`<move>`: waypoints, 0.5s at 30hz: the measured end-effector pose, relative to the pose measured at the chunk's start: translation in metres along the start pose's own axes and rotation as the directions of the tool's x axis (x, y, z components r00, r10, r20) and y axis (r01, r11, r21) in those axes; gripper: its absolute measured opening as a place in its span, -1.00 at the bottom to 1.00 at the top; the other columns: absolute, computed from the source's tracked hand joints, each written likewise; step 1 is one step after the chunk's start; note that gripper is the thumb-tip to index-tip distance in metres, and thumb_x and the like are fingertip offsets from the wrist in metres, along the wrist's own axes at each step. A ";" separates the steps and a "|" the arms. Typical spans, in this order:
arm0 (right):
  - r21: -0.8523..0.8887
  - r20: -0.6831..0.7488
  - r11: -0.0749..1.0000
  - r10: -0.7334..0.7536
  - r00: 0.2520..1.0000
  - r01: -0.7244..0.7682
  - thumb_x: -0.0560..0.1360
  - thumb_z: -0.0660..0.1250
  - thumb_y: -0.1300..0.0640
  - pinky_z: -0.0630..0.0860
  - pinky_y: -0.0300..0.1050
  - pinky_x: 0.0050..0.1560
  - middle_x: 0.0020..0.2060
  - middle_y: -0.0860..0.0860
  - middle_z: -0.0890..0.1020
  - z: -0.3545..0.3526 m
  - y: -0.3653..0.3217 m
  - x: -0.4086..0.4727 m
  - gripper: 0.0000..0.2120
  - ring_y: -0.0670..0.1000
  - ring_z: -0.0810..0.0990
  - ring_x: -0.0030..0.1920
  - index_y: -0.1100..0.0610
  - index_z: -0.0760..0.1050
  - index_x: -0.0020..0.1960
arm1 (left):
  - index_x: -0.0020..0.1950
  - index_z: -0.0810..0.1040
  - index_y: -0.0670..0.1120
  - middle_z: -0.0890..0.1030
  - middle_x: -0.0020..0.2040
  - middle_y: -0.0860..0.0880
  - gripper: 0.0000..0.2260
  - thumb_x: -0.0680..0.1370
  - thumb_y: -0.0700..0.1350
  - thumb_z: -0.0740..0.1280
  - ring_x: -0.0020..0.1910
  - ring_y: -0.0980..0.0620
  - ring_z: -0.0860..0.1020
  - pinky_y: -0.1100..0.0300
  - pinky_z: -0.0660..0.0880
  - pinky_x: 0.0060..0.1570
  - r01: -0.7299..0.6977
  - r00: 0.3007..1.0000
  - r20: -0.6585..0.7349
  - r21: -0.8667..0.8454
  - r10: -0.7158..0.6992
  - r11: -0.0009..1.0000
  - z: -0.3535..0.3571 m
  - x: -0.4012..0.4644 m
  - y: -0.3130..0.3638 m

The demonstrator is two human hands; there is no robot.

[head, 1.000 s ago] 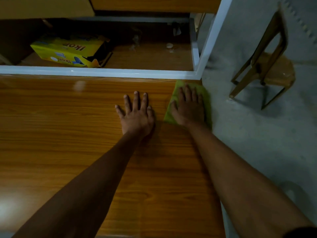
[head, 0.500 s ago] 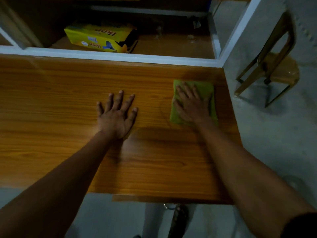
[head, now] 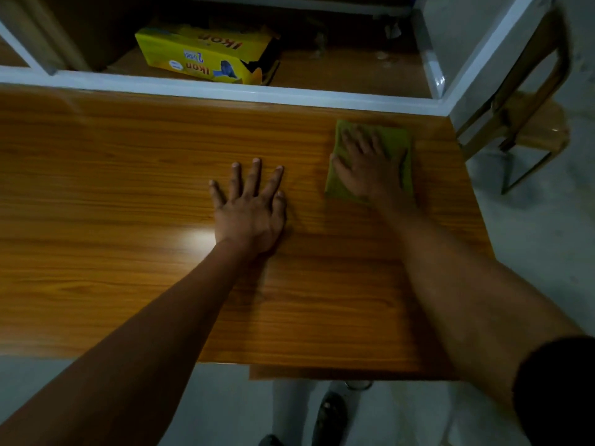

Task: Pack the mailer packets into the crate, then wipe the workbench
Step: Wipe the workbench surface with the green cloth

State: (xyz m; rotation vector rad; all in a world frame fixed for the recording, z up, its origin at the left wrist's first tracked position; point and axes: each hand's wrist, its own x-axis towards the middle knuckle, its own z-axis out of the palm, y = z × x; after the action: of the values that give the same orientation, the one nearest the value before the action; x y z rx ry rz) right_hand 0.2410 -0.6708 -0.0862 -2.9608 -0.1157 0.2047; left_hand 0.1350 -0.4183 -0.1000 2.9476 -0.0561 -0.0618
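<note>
A green cloth (head: 397,140) lies flat on the wooden workbench (head: 112,188) near its far right corner. My right hand (head: 367,169) presses on the cloth with straight, spread fingers. To its left, my left hand (head: 249,209) rests flat on the bare wood, palm down, fingers spread. No mailer packets or crate are in view.
A white-framed shelf (head: 225,90) runs along the bench's far edge, with a yellow box (head: 199,53) inside it. A wooden chair (head: 528,120) stands on the grey floor to the right. The bench's near edge (head: 322,365) is below my arms, and a sandalled foot (head: 330,416) shows beneath.
My right hand has slid the cloth back from the far right corner toward me. The view has pulled back, showing the bench's near edge and the floor.
</note>
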 end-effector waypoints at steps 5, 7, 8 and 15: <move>-0.060 -0.029 0.988 -0.144 0.989 0.142 0.66 -0.10 -0.40 -0.13 0.66 0.48 0.71 -0.17 -0.11 0.025 -0.044 -0.098 -0.33 0.08 -0.14 0.71 -0.23 -0.08 0.71 | 0.70 -0.21 0.32 -0.19 0.75 0.03 -0.47 0.71 0.26 -0.21 0.71 -0.19 -0.25 -0.48 -0.21 0.55 0.007 1.000 0.006 -0.001 -0.007 1.000 0.002 -0.002 0.000; -0.087 -0.006 0.972 -0.220 0.975 0.219 0.66 -0.09 -0.40 -0.20 0.61 0.51 0.70 -0.21 -0.17 0.035 -0.045 -0.162 -0.33 0.02 -0.21 0.71 -0.25 -0.13 0.70 | 0.70 -0.21 0.31 -0.20 0.75 0.03 -0.47 0.72 0.26 -0.21 0.71 -0.18 -0.26 -0.48 -0.22 0.55 0.004 1.000 0.014 -0.003 -0.003 1.000 0.001 -0.001 0.001; -0.091 0.005 0.967 -0.237 0.972 0.236 0.66 -0.10 -0.41 -0.21 0.59 0.52 0.70 -0.22 -0.19 0.035 -0.037 -0.173 -0.33 0.00 -0.22 0.70 -0.26 -0.15 0.70 | 0.70 -0.22 0.31 -0.20 0.75 0.03 -0.47 0.71 0.27 -0.22 0.71 -0.18 -0.26 -0.47 -0.22 0.56 0.006 1.000 0.016 -0.005 -0.006 1.000 0.000 -0.001 0.001; -0.032 -0.010 0.999 0.017 1.000 -0.017 0.59 -0.22 -0.49 -0.05 0.67 0.48 0.72 -0.08 -0.09 -0.004 0.034 -0.002 -0.25 0.18 -0.09 0.70 -0.22 -0.14 0.70 | 0.70 -0.21 0.33 -0.18 0.75 0.04 -0.47 0.71 0.27 -0.22 0.71 -0.18 -0.25 -0.46 -0.23 0.56 0.004 1.000 -0.010 0.009 -0.004 1.000 0.003 0.001 0.000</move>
State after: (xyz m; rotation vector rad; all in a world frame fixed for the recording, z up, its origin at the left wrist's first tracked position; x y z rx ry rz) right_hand 0.2421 -0.7050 -0.0882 -2.9948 -0.0934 0.1920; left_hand 0.1357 -0.4185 -0.1034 2.9564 -0.0486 -0.0474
